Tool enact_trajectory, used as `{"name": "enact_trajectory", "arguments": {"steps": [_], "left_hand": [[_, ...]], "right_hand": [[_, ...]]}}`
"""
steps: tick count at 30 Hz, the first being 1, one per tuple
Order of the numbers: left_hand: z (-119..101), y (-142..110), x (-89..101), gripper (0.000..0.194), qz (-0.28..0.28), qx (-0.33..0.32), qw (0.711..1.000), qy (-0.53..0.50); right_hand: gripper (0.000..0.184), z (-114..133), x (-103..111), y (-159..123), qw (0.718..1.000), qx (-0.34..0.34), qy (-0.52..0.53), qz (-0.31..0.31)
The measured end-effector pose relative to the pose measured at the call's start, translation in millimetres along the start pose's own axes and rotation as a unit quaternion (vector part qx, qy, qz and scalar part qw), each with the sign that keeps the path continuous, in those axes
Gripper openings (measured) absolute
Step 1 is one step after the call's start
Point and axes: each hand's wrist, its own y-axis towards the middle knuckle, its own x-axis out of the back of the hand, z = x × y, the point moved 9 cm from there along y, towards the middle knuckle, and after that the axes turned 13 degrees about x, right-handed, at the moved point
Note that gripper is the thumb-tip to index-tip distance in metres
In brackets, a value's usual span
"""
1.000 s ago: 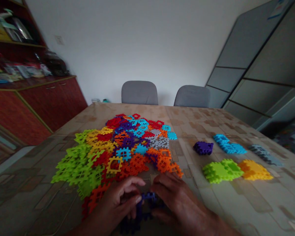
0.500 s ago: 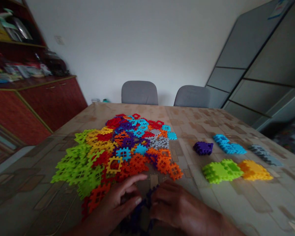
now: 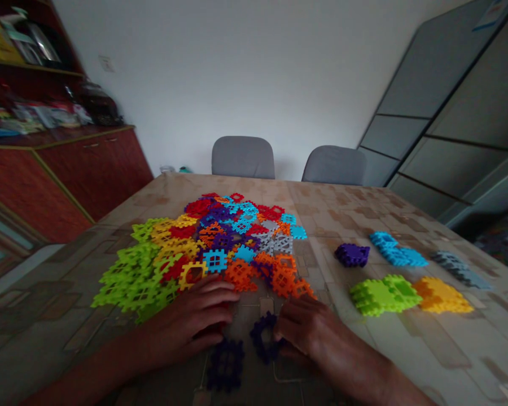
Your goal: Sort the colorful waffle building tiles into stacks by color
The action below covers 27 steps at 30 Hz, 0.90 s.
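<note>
My right hand (image 3: 315,332) pinches the edge of a dark purple interlocking plastic tile (image 3: 264,338) with an open middle and toothed edges. Left of that lies another purple tile (image 3: 226,363), with a window-like grid, flat on the table in front of me. My left hand (image 3: 195,316) reaches over the near edge of the loose pile, fingers stretched out and slightly bent. A bit of red shows beneath its fingertips, though what they touch is hidden. Just beyond are a yellow frame tile (image 3: 193,274) and several orange tiles (image 3: 239,274).
Lime green tiles (image 3: 131,279) spread on the pile's left side. To the right stand sorted stacks: purple (image 3: 352,255), light blue (image 3: 398,250), grey (image 3: 459,268), lime green (image 3: 385,294) and yellow-orange (image 3: 444,294). Two grey chairs (image 3: 242,157) are behind the table.
My left hand has moved away from the purple tiles onto the pile's near edge. The purple tiles now show apart, one lying flat, one in my right hand. The view has shifted slightly.
</note>
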Motion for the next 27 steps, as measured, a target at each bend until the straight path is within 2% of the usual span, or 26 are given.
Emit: {"name": "enact_trajectory", "arguments": {"steps": [6,10,12,16,19,23,27], "left_hand": [[9.4,0.3,9.7,0.035,-0.042,0.018,0.999,-0.001],[-4.6,-3.2,9.9,0.035,-0.041,0.024,0.999,-0.005],[-14.4,-5.0,3.3,0.041,-0.034,0.044,0.998,-0.010],[-32.3,-2.2,-20.3,0.079,-0.012,0.100,0.995,-0.024],[-46.2,10.0,-36.5,0.091,0.021,0.123,0.992,-0.022],[-56.3,28.3,-44.9,0.089,0.042,0.149,0.988,0.010],[-58.5,33.2,-49.6,0.075,0.028,0.147,0.989,0.017]], "right_hand": [[0.012,-2.5,-8.6,-2.7,0.999,-0.002,-0.009,0.036],[0.016,-4.0,-7.0,-5.3,0.999,-0.015,0.007,0.039],[0.020,-5.9,-3.2,-6.1,0.999,-0.031,0.016,0.034],[0.043,-10.8,3.2,-9.4,0.998,-0.058,0.031,0.021],[0.053,-20.3,-0.5,-17.3,0.992,-0.112,0.033,0.038],[0.066,-28.6,-11.0,-27.3,0.979,-0.184,0.032,0.081],[0.066,-26.8,-15.6,-24.8,0.979,-0.174,0.048,0.095]]}}
